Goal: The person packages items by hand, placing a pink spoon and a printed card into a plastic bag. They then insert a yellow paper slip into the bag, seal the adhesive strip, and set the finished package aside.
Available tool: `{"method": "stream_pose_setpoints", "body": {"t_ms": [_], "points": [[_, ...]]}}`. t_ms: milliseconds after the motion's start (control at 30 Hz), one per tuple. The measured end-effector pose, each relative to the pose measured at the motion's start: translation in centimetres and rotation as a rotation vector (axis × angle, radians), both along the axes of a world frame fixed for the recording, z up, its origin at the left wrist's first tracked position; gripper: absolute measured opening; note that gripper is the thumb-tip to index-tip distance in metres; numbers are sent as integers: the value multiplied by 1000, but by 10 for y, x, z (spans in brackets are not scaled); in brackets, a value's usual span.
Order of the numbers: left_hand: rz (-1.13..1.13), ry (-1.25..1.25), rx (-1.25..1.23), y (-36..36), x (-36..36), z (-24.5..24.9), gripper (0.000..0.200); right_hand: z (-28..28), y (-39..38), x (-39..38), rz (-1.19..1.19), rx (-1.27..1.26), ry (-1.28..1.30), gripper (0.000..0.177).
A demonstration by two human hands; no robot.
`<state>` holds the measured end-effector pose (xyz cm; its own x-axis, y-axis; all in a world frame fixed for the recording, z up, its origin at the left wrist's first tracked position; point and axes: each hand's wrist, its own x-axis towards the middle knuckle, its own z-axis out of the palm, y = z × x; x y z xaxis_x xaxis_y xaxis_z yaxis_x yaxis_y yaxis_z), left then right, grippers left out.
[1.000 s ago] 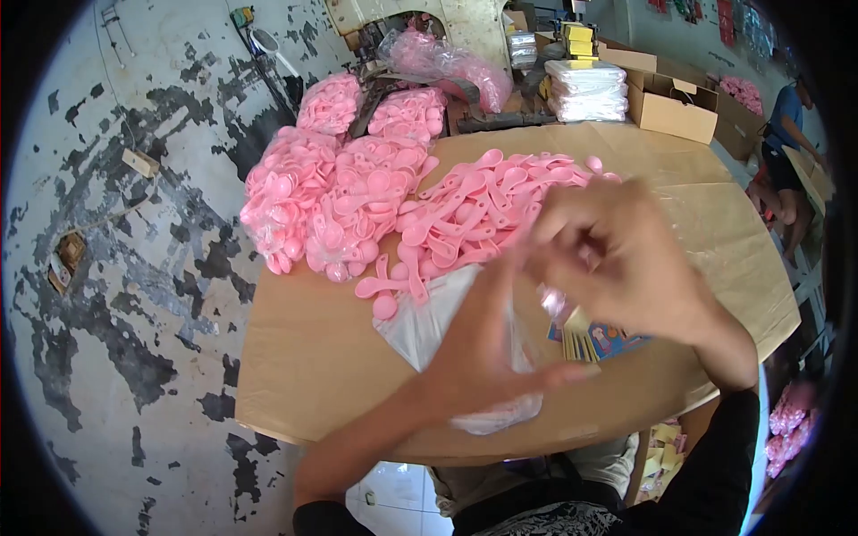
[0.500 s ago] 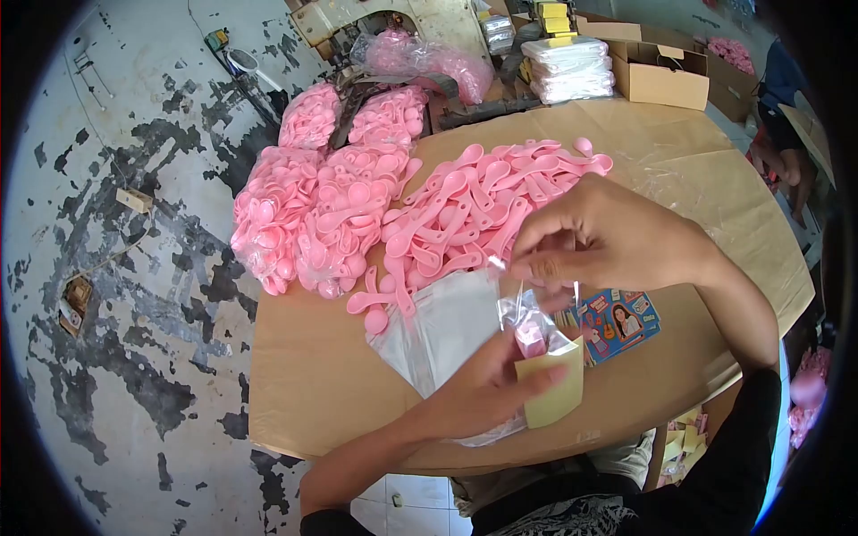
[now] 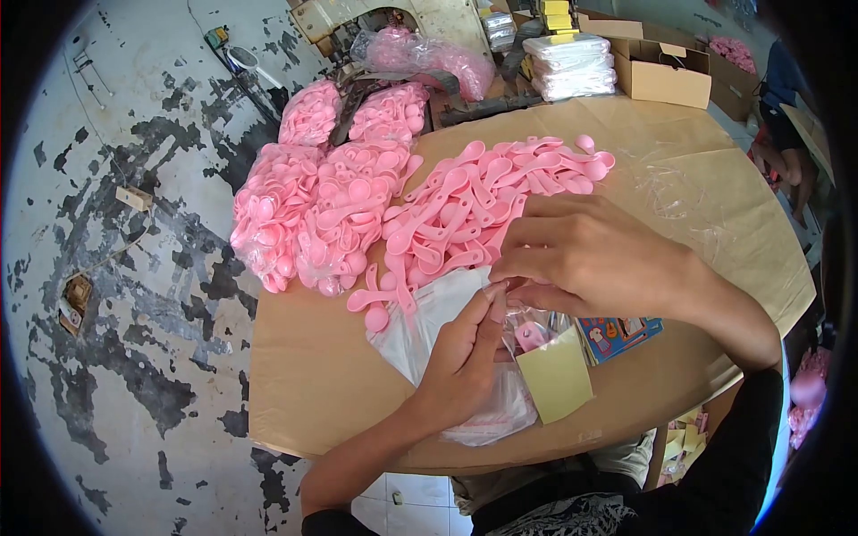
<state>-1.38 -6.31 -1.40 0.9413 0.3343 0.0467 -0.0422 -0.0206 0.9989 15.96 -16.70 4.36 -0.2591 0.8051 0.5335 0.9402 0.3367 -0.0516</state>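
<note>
Between my hands is a small clear plastic bag (image 3: pixel 547 320) with a pink spoon (image 3: pixel 529 336) inside it and a yellow card (image 3: pixel 556 380) at its lower end. My left hand (image 3: pixel 460 357) pinches the bag's upper edge with thumb and forefinger. My right hand (image 3: pixel 594 255) has its fingers closed at the same edge, touching the left fingertips and partly hiding the bag. Flat clear bags (image 3: pixel 429 322) lie under my left hand. A blue printed card (image 3: pixel 617 338) rests beside the yellow card, partly behind my right hand.
A loose heap of pink spoons (image 3: pixel 474 201) lies beyond my hands on the brown-covered table (image 3: pixel 313 384). Filled bags of spoons (image 3: pixel 344 205) stand at its left. At the back are stacked plastic packs (image 3: pixel 569 67) and a cardboard box (image 3: pixel 666 76). A person (image 3: pixel 786 116) is at far right.
My right hand has come down onto the bag's edge, and my left hand has moved from the yellow card up to that edge. The yellow card now hangs free of my left thumb.
</note>
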Motion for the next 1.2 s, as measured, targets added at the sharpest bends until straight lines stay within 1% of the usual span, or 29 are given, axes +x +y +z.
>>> {"method": "stream_pose_setpoints", "body": {"t_ms": [33,133,233,333,433,533,633,733,800,833,867,933,967,1033,1067,1100,1133,1167,1200], "points": [[12,-7,12,1,0,-1,42,-3,2,-1,-17,24,-24,17],[-14,38,157,6,-2,0,41,-2,3,0,-77,11,-188,18],[19,49,183,7,0,-8,33,-9,5,1,-48,43,-227,19],[-62,48,170,13,2,-4,32,-15,9,4,-13,82,-289,11],[-107,71,211,14,2,-2,30,-16,11,5,22,65,-252,13],[-174,101,239,16,-1,-10,33,-16,12,6,59,18,-190,14],[-152,97,379,15,-3,-2,32,-22,15,5,36,101,-102,17],[-195,38,431,15,-7,6,34,-10,9,9,-140,152,35,18],[-167,6,87,6,-10,11,37,20,-2,23,-146,53,497,17],[-150,-15,-85,3,-11,12,39,28,-7,38,-123,45,504,15],[-112,-33,-157,7,-9,11,39,35,-14,56,-97,36,509,14],[-38,-67,-301,22,0,9,41,56,-37,83,-109,-197,605,11],[-25,-102,-335,28,3,6,39,56,-43,101,-99,-317,665,12],[8,-107,-326,29,4,4,39,54,-57,141,-97,-552,786,13],[16,-109,-322,28,5,4,39,43,-55,163,-206,-665,744,14],[0,-116,-322,25,4,4,38,21,-52,189,-319,-779,703,16],[-12,-96,-331,18,5,3,37,-29,-59,239,-563,-564,243,18],[-24,-77,-323,15,4,5,37,-42,-64,256,-676,-410,97,20],[-29,-62,-304,15,3,7,37,-43,-63,251,-803,-261,-35,22]]}}
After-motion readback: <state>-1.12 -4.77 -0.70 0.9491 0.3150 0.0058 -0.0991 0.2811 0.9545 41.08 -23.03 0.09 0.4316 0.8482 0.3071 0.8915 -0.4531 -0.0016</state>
